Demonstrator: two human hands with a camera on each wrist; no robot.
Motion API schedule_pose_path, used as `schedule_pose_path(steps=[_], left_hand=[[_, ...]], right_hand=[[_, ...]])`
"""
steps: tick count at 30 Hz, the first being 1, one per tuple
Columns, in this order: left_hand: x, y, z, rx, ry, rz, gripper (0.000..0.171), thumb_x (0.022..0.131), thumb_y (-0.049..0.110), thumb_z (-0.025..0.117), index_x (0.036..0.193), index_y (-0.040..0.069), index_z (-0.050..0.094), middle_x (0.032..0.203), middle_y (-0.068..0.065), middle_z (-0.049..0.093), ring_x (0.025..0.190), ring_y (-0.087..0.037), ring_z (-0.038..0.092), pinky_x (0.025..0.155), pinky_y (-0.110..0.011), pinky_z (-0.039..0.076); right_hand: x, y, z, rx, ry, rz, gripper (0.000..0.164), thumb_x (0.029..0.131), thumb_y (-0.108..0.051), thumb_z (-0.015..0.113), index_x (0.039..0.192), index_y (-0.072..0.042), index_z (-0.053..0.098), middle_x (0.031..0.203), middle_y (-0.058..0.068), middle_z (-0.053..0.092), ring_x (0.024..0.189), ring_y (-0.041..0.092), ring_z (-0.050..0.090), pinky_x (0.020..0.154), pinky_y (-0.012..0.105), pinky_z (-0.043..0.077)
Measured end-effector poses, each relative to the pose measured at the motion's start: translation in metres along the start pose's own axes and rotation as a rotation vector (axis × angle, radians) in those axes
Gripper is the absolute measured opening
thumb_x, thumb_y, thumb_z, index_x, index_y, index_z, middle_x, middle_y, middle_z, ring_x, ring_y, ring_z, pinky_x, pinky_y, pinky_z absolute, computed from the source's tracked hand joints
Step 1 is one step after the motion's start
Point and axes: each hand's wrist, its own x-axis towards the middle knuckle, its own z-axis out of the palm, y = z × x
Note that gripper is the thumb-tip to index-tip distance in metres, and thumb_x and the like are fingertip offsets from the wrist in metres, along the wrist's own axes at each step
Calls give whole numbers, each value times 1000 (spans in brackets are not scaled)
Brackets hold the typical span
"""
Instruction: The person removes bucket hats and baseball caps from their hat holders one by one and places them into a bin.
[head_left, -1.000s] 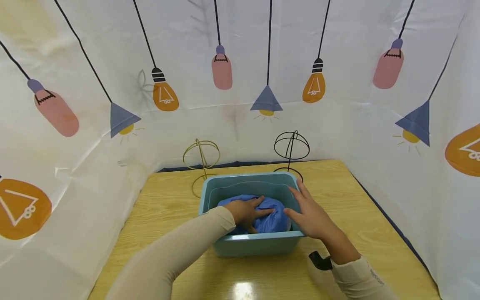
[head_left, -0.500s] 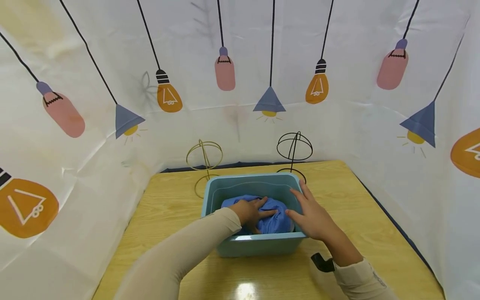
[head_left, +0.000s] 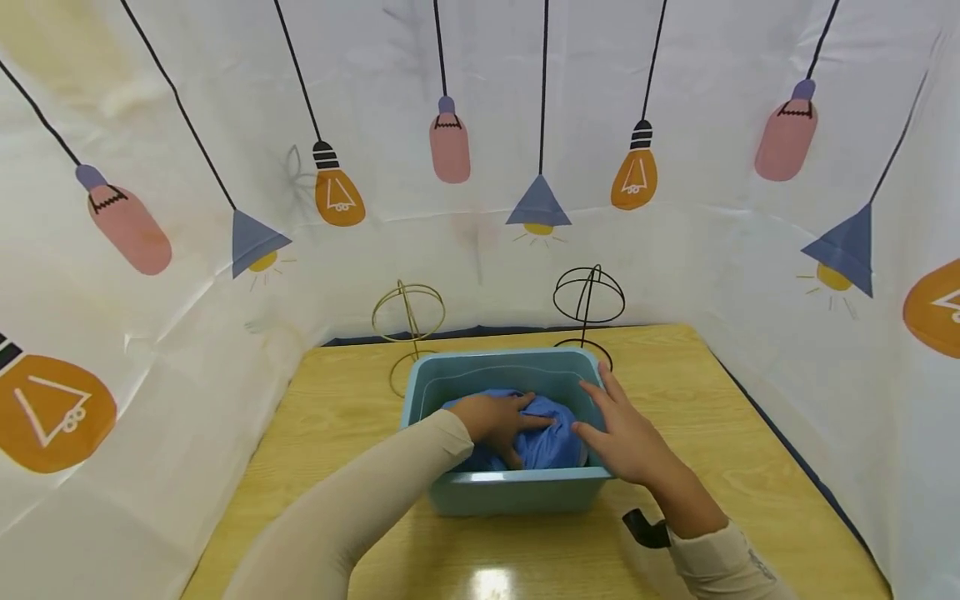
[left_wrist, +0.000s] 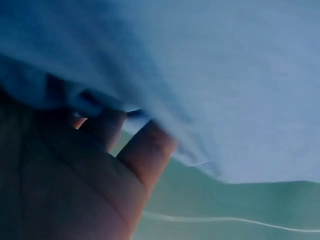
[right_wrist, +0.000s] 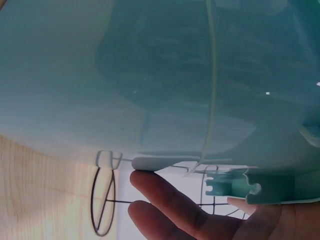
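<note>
A crumpled blue cloth (head_left: 551,433) lies bunched inside a light blue plastic tub (head_left: 517,496). My left hand (head_left: 495,422) reaches into the tub and rests on the cloth, with its fingers spread. In the left wrist view, folds of the cloth (left_wrist: 240,90) cover some fingertips of the left hand (left_wrist: 75,175). At the tub's right rim is my right hand (head_left: 628,433), its fingers fairly straight and spread over the edge. The right wrist view shows fingertips of that hand (right_wrist: 200,215) right against the tub wall (right_wrist: 150,75).
Behind the tub stand a gold wire stand (head_left: 408,312) and a black wire stand (head_left: 587,300). The tub sits on a wooden table (head_left: 345,425), enclosed by a white curtain (head_left: 480,250) printed with lamps. A black strap piece (head_left: 645,529) shows at the right wrist.
The head view has shifted slightly, moving the whole scene a little to the right in it. Both hands keep nearly the same place at the tub and cloth.
</note>
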Motion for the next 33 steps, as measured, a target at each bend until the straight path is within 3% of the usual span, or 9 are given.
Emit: schedule_pose_path(steps=[3, 5, 8, 12, 15, 18, 22, 27, 33], left_hand=[[-6, -4, -16, -122, -10, 26, 94, 81, 75, 72, 159, 59, 21, 176, -2, 9, 157, -31, 28, 118, -57, 38], [-17, -8, -27, -155, 14, 43, 89, 84, 69, 73, 159, 56, 27, 175, -3, 11, 157, -31, 28, 119, -58, 36], [-35, -12, -44, -117, 82, 64, 77, 89, 59, 75, 156, 49, 40, 173, -5, 21, 156, -30, 32, 120, -55, 38], [-51, -20, -58, -29, 121, 65, 64, 90, 43, 81, 149, 39, 56, 160, -2, 48, 146, -24, 48, 116, -44, 44], [-53, -23, -51, -7, 86, 45, 63, 88, 33, 85, 146, 34, 61, 145, 2, 63, 134, -19, 58, 110, -39, 50], [-48, -22, -36, -7, 61, 8, 67, 84, 27, 89, 145, 34, 62, 137, 2, 67, 125, -18, 62, 105, -38, 53], [-40, -14, -20, 2, 83, -15, 62, 81, 22, 91, 137, 33, 68, 124, 4, 71, 113, -17, 66, 97, -39, 57], [-34, -3, -14, 40, 96, -14, 54, 80, 19, 92, 127, 31, 67, 107, 6, 74, 102, -17, 69, 92, -38, 59], [-25, 0, -12, -42, 43, -71, 64, 76, 31, 95, 127, 33, 55, 132, -14, 63, 109, -31, 68, 87, -46, 61]], right_hand=[[-4, 0, 0, 6, -2, 9, 74, 103, -48, 58, 163, -13, 33, 175, 7, -8, 155, 48, 22, 105, 74, 41], [-3, -1, 1, 5, -13, 9, 73, 103, -47, 58, 163, -13, 33, 175, 7, -9, 155, 48, 22, 105, 74, 41], [-4, -4, 0, -5, -18, 11, 71, 103, -45, 59, 162, -13, 36, 175, 8, -10, 154, 49, 24, 103, 73, 43], [-4, -5, -2, -16, -9, 6, 68, 103, -41, 60, 161, -12, 39, 175, 8, -9, 153, 48, 27, 102, 72, 44], [-4, -4, -3, -14, -2, 1, 68, 103, -39, 61, 160, -12, 39, 175, 8, -8, 154, 48, 26, 104, 73, 43], [-2, -3, -2, -14, -2, -2, 67, 103, -39, 61, 160, -12, 39, 175, 8, -7, 154, 48, 25, 104, 73, 42], [-1, -2, 0, -14, -6, -6, 68, 103, -41, 60, 160, -13, 39, 175, 8, -7, 154, 48, 26, 104, 74, 41], [-1, -2, 0, -9, -15, -6, 70, 102, -48, 58, 161, -14, 38, 175, 7, -8, 155, 48, 24, 106, 74, 40], [-3, -2, -2, -1, -8, -4, 70, 102, -47, 59, 160, -14, 40, 175, 8, -8, 155, 48, 22, 106, 74, 40]])
